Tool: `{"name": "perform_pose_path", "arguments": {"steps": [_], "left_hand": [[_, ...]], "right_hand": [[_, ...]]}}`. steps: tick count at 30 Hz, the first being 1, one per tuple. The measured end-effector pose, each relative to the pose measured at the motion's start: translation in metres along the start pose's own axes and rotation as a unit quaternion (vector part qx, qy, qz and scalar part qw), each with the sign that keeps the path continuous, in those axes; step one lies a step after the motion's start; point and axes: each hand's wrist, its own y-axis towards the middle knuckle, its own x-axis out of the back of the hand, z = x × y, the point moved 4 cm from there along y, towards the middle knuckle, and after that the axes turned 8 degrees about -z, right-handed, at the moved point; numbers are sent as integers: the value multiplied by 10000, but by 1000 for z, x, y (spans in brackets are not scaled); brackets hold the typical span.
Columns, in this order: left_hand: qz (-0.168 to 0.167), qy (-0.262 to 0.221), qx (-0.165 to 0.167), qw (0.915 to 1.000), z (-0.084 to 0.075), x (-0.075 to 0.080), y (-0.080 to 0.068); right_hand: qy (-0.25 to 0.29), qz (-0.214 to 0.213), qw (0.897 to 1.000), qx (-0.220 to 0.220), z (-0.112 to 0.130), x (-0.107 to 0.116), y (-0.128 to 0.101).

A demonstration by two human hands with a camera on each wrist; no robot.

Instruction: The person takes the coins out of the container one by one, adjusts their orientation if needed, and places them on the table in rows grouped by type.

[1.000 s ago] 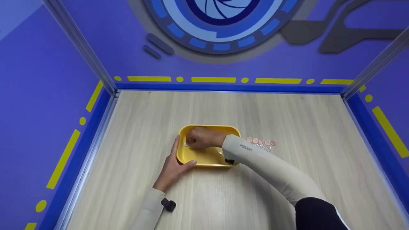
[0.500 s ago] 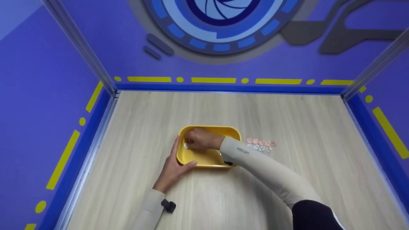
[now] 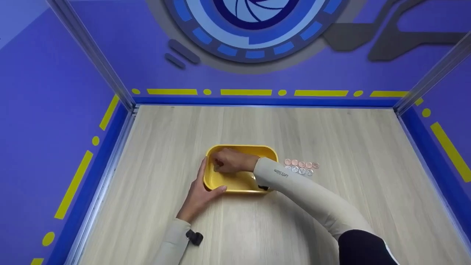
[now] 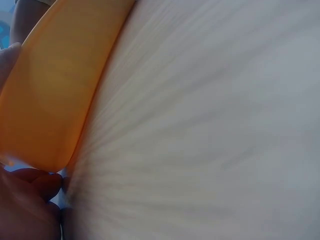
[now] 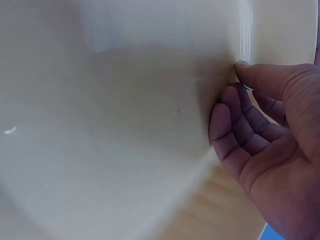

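- Presently, head view: my left hand braces the yellow tray at its left end, fingers laid straight along the outer wall, thumb hooked at the near corner. My right hand reaches inside the tray at its left end, fingers bent down over a coin I cannot see from here.
- Same view, right of the tray: two short rows of coins lie on the wooden table, copper ones on the far row, silver ones on the near. These I judge sorted; a small glint by my right sleeve suggests at least one piece is left inside the tray.
- Left wrist view: the tray's outer wall fills the left side, my fingers touching its lower edge, bare table beside it.
- Right wrist view: my thumb and curled fingers pinch a silver coin against the tray's inner wall. That coin is not yet lifted out; its place in the rows remains to be filled.
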Motion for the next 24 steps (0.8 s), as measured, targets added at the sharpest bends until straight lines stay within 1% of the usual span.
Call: {"name": "perform_pose_path", "arguments": {"steps": [3,6,14,20,24], "left_hand": [[7,-28,17,10000,0,-1,-1],[2,-14,24,10000,0,-2,-1],[8,-40,-30,10000,0,-1,0],[-66,60,-6,10000,-1,1,1],[-83,101,18,9999,-1,2,0]], "right_hand": [[17,45,10000,5,0,4,-2],[142,46,9999,-16,0,9,-5],[551,-267,9981,-60,2,31,-20],[524,-558,9969,-173,-3,44,-36],[462,-549,9970,-274,-7,46,-48]]}}
